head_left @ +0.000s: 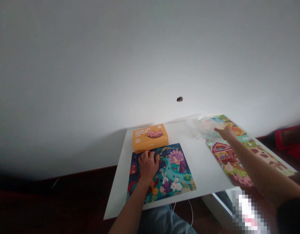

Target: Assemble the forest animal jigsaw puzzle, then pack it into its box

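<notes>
My left hand (149,165) rests on the upper left part of a dark blue and teal puzzle picture (169,174) with rabbits and a peacock, its fingers apart. Just beyond the fingertips stands an orange puzzle box (150,137) marked "LEVEL UP! PUZZLES". At the back right, my right hand (225,132) is closed at the edge of a clear plastic bag (205,128), which is blurred. That bag partly overlaps a farm puzzle picture (228,156) with a red barn, cows and pigs, lying beneath my right arm.
The white table (115,198) meets a pale wall (91,81) with a small dark hole (179,99). A red object (290,138) stands at the far right. Below the front edge are a white box-like object (220,208) and a white cable (192,211).
</notes>
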`<state>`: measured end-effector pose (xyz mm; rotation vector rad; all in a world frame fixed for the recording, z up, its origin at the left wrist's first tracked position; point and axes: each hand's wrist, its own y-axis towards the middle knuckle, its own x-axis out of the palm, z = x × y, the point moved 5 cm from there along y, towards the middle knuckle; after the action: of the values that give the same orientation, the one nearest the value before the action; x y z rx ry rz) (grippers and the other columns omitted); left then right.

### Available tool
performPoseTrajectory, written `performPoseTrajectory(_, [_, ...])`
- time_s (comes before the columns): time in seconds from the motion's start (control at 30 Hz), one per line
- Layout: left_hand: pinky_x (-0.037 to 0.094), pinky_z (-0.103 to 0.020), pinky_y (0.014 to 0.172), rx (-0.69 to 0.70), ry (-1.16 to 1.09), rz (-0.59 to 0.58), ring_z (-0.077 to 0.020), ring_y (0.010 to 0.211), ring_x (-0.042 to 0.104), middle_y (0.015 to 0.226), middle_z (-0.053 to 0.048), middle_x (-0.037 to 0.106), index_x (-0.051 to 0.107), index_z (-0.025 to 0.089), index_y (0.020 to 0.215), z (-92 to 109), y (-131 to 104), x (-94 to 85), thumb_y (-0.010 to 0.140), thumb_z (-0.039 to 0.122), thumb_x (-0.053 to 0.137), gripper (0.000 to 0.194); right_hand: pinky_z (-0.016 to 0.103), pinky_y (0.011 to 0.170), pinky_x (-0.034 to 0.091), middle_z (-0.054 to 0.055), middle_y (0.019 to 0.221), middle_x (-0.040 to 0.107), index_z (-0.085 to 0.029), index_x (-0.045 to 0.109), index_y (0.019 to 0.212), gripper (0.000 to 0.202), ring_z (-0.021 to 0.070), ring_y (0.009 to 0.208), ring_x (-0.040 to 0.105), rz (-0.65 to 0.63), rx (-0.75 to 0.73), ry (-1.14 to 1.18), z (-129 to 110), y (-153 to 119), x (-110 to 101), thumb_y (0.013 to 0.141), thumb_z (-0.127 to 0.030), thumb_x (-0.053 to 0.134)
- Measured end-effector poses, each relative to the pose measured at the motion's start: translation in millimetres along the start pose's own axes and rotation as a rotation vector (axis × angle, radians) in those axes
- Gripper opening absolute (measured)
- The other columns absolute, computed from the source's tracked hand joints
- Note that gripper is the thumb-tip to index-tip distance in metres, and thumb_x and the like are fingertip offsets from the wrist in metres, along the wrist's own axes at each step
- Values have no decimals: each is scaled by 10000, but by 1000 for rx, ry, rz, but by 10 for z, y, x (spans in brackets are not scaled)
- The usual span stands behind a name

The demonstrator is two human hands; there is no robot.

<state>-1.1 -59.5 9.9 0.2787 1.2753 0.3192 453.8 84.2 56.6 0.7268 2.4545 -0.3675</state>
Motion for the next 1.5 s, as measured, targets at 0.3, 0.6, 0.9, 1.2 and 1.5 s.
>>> performPoseTrajectory(0.3, [463, -468, 887, -549, -522, 246, -290, 1026, 586, 1040, -150, 627, 599, 137, 1126, -527, 212, -120, 840, 312, 504, 349, 273, 727, 524, 113, 1180, 663, -186, 412, 1411, 730, 158, 824, 654, -603, -349, 126, -624, -1703, 1790, 768, -341, 721])
performPoseTrajectory(0.6, [406, -257, 474, -643, -718, 120, -175, 532, 585, 559, -30, 607, 641, 152, 703, -1084, 757, -648, 727, 434, 599, 287, 242, 644, 498, 0, 714, 668, -144, 481, 1356, 680, 153, 668, 624, -609, -244, 311, -1173, -1778, 1920, 714, -181, 703])
performPoseTrajectory(0.9, [510, -408, 897, -203, -714, 36, -258, 1110, 629, 1173, -142, 679, 667, 188, 1073, -910, 1626, -477, 905, 426, 531, 321, 305, 806, 544, 141, 1332, 578, -191, 362, 1435, 587, 183, 1031, 643, -553, -313, 554, -1787, -1413, 1857, 893, -319, 547])
performPoseTrajectory(1.2, [361, -471, 1122, -2, -602, -80, -263, 1241, 544, 1263, -150, 622, 675, 107, 1094, -749, 1250, 145, 816, 99, 562, 300, 401, 952, 438, 121, 1121, 660, -172, 642, 1126, 256, 251, 1078, 581, -708, -1193, -263, -1042, -2809, 2185, 898, -237, 545])
performPoseTrajectory(1.5, [512, -451, 952, -167, -436, 142, -260, 1041, 626, 1086, -111, 673, 657, 187, 1109, -1054, 371, -118, 896, 331, 520, 291, 472, 1046, 355, 119, 1305, 580, -205, 556, 1311, 577, 292, 1218, 479, -675, -1250, -315, -815, -2840, 2415, 852, -546, 632])
